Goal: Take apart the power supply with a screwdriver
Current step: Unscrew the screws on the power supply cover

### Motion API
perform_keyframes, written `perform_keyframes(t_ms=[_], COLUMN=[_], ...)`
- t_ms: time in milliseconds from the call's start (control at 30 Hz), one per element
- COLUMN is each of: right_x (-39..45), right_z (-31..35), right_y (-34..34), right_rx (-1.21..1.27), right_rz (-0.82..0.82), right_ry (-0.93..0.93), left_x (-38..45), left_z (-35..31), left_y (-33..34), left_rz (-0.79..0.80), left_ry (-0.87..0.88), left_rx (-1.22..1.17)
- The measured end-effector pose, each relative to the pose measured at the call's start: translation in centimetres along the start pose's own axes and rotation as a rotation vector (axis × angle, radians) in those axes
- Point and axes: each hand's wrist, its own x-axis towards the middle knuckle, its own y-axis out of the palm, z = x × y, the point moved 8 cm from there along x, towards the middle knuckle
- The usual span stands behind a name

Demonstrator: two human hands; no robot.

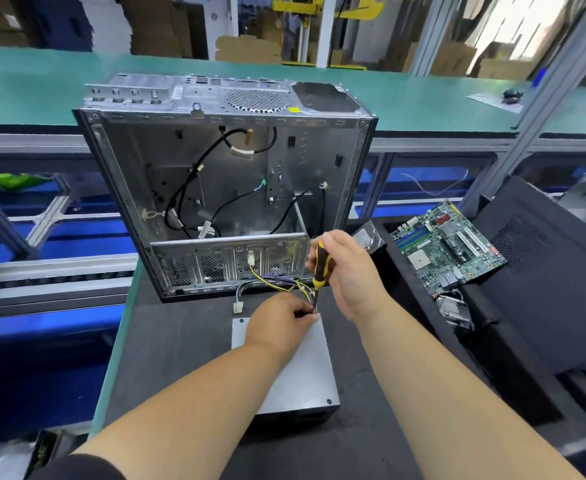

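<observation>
- Dark matting covers the near worktop [187,341], with a green-topped bench [42,84] running across behind it and stacked cardboard boxes [250,48] blurred in the far background.
- On the mat, near centre, lies the power supply [302,372], a flat grey metal box with a screw [329,401] showing at its near right corner.
- A bundle of yellow, black and purple wires [277,284] runs from its far edge, ending in a white plug [237,307] on the mat to the left.
- The left hand [279,327] rests on the far part of the box, fingers curled and pinching at the screwdriver tip by the far right corner.
- The right hand [345,271] is wrapped round the yellow-and-black screwdriver [320,268], holding it almost upright, tip down at that same corner.
- Just beyond stands an open, gutted computer case [225,188], loose black cables hanging inside it.
- To the right, a green motherboard [447,247] lies tilted on a black panel [544,278], with a hard drive [369,237] just left of it.
- Both forearms are bare; a dark sleeve [76,467] shows at the near left edge.
</observation>
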Motion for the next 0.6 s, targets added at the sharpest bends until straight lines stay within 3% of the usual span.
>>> perform_keyframes(t_ms=[233, 400, 600], right_x=[-0.65, -0.71, -0.14], right_z=[-0.15, 0.02, -0.17], right_y=[-0.38, -0.54, -0.76], right_rx=[0.203, 0.004, 0.074], right_rz=[0.075, 0.126, 0.177], right_ry=[0.030, 0.011, 0.047], left_x=[-0.30, -0.40, -0.50], left_z=[-0.23, 0.02, 0.15], left_y=[-0.16, -0.20, -0.31], left_rz=[-0.015, -0.027, -0.048], left_ry=[-0.018, -0.042, -0.065], left_rx=[0.024, 0.014, 0.002])
